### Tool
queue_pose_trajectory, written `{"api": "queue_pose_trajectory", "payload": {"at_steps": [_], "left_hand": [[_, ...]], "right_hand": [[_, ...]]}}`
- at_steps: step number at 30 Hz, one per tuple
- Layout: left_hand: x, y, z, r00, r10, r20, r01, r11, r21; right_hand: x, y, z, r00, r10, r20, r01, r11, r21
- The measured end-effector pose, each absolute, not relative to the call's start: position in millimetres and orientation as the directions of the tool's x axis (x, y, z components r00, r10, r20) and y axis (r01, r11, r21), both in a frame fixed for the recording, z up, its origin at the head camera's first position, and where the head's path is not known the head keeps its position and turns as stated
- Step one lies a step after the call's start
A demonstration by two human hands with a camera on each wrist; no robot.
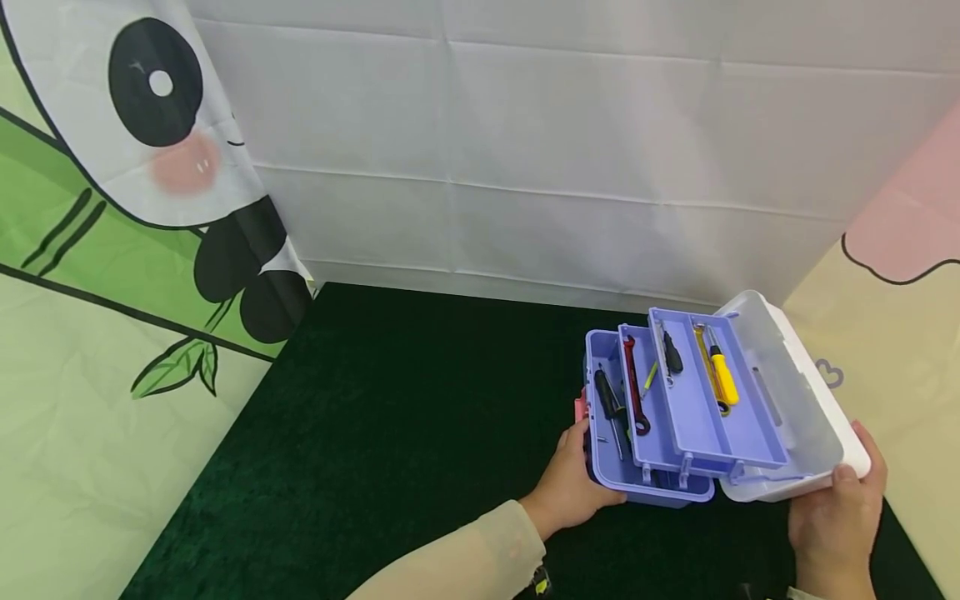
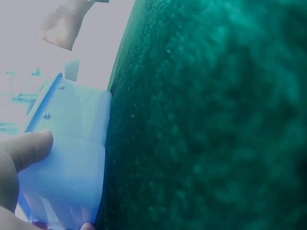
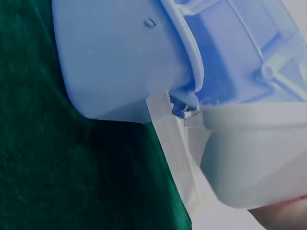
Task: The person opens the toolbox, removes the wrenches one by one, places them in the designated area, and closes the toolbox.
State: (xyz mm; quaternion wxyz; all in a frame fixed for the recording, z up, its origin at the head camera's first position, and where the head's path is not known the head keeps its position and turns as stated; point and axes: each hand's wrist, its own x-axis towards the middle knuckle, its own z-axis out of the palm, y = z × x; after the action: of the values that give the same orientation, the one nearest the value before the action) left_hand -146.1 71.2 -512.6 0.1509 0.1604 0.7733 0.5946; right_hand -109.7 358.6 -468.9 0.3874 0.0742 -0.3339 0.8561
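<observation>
A blue-purple toolbox (image 1: 660, 498) stands open at the right of the dark green cloth, its tiered trays (image 1: 753, 429) fanned out toward the white lid (image 1: 821, 396). My left hand (image 1: 573, 487) grips the box's near left corner; the left wrist view has its thumb (image 2: 36, 147) on the end wall (image 2: 72, 163). Fingers and thumb of my right hand (image 1: 840, 521) hold the lid's near right corner. Inside lie a red wrench (image 1: 634, 387), a gold wrench (image 1: 707, 362), a yellow screwdriver (image 1: 723, 375) and black-handled tools (image 1: 604, 392).
Dark green cloth (image 1: 390, 433) covers the table to the left of the toolbox. A white curtain (image 1: 525, 150) hangs behind, with printed cartoon sheets (image 1: 90, 467) at both sides. A pink latch (image 1: 580, 407) sits on the box's left side.
</observation>
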Motion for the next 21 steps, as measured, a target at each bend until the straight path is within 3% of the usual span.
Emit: {"api": "queue_pose_trajectory", "payload": {"at_steps": [7,12,21], "left_hand": [[-146,71,-510,-0.904,0.424,-0.048,0.059,0.236,0.97],[-146,71,-510,-0.904,0.425,-0.045,0.063,0.237,0.97],[-145,72,-511,-0.905,0.424,-0.036,0.079,0.251,0.965]], "right_hand": [[-98,358,-459,-0.641,0.707,0.299,-0.653,-0.297,-0.697],[-92,361,-454,-0.611,0.772,0.173,-0.418,-0.13,-0.899],[-89,367,-456,-0.545,0.837,-0.051,-0.181,-0.178,-0.967]]}}
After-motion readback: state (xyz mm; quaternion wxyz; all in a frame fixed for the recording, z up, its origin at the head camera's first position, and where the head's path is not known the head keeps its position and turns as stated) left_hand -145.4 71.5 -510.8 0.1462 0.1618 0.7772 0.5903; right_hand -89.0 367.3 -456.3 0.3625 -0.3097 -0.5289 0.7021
